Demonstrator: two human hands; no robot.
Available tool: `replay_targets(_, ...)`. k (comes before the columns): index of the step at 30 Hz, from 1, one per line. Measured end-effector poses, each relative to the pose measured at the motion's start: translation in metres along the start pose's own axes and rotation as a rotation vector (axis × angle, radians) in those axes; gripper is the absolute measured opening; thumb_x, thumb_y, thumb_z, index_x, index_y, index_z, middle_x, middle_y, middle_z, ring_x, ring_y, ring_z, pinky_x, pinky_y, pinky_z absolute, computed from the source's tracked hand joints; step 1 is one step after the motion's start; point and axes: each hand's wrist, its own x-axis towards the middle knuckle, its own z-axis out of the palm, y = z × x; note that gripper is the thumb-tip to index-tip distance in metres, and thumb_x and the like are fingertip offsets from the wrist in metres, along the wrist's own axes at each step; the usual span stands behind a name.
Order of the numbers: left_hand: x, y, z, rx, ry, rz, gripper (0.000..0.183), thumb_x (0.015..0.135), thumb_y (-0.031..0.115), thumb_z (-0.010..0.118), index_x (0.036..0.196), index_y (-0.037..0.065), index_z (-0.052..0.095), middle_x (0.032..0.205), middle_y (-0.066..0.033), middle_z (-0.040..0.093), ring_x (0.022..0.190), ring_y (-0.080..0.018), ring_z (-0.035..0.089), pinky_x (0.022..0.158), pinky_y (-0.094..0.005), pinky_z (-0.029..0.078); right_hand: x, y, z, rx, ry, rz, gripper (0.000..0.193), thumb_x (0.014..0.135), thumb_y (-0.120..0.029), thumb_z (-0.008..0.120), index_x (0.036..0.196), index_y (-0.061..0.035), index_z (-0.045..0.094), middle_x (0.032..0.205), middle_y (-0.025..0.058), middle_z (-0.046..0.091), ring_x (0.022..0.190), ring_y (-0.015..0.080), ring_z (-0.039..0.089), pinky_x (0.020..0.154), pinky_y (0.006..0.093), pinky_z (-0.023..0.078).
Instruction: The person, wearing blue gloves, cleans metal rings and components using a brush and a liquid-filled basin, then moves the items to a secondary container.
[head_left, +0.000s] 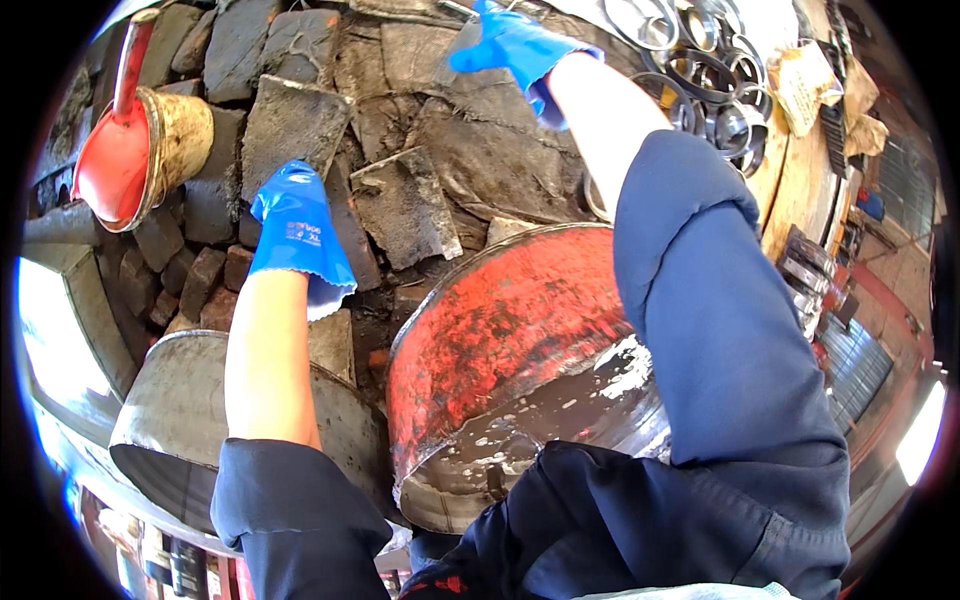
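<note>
My left hand (300,225), in a blue rubber glove, hangs over worn grey slabs and bricks. Its fingers point away and are mostly hidden, so I cannot tell whether they grip anything. Farther off to the right, my right hand (520,55) wears a matching glove. Its thumb stands apart from the fingers, which reach the upper edge of the view. A thin metal rod (458,8) ends by those fingertips; no grip on it shows. Between my forearms, close to me, is a large red-walled tub (500,320) holding dark liquid with white foam.
At upper left, a bucket (185,135) is red inside, with a red handle (133,65) rising from it. A grey metal basin (185,385) sits below my left forearm. Several metal rings (735,125) lie at upper right beside crumpled paper (803,88). Uneven slabs (405,205) cover the ground.
</note>
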Motion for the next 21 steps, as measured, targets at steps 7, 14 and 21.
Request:
replay_targets(7, 0.002, -0.009, 0.015, 0.008, 0.049, 0.001, 0.054, 0.082, 0.035, 0.083, 0.129, 0.009, 0.073, 0.137, -0.0138, 0.069, 0.123, -0.0372, 0.069, 0.093, -0.0554, 0.06, 0.023, 0.012, 0.011, -0.132, -0.019, 0.061, 0.058, 0.084, -0.037, 0.084, 0.125, -0.0014, 0.063, 0.115, 0.0241, 0.072, 0.109, 0.0384, 0.071, 0.092, 0.0484, 0.055)
replay_targets(14, 0.016, -0.02, 0.031, 0.027, 0.122, 0.092, 0.053, 0.085, 0.036, 0.08, 0.128, 0.007, 0.072, 0.138, -0.0165, 0.068, 0.123, -0.0384, 0.069, 0.095, -0.0535, 0.06, 0.024, 0.057, 0.011, -0.447, -0.099, -0.013, 0.051, 0.089, -0.033, 0.082, 0.13, -0.0063, 0.068, 0.116, 0.0186, 0.075, 0.104, 0.0368, 0.072, 0.097, 0.0448, 0.055)
replay_targets(21, 0.009, -0.012, 0.022, 0.025, 0.071, 0.041, 0.048, 0.088, 0.034, 0.077, 0.128, 0.008, 0.073, 0.138, -0.0154, 0.067, 0.125, -0.0379, 0.067, 0.093, -0.0558, 0.059, 0.022, 0.014, 0.015, -0.253, 0.116, -0.006, 0.048, 0.09, -0.037, 0.08, 0.122, -0.0039, 0.067, 0.107, 0.0206, 0.075, 0.099, 0.0365, 0.073, 0.087, 0.0468, 0.057)
